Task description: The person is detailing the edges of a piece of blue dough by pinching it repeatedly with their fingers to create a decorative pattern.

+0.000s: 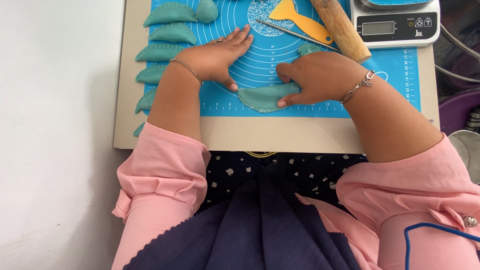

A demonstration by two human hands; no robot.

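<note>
Where rolling pin flanks dumpling

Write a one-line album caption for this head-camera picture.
Right hand presses a folded teal dough half-moon on a blue mat; left hand rests flat beside it.

A pale beige rectangular board sits against a plain white, softly and evenly lit surface that fills the left side of the view. At the right edge, a purple rounded container and the rim of a grey metal vessel stand in shadow beside thin grey cables.
</note>
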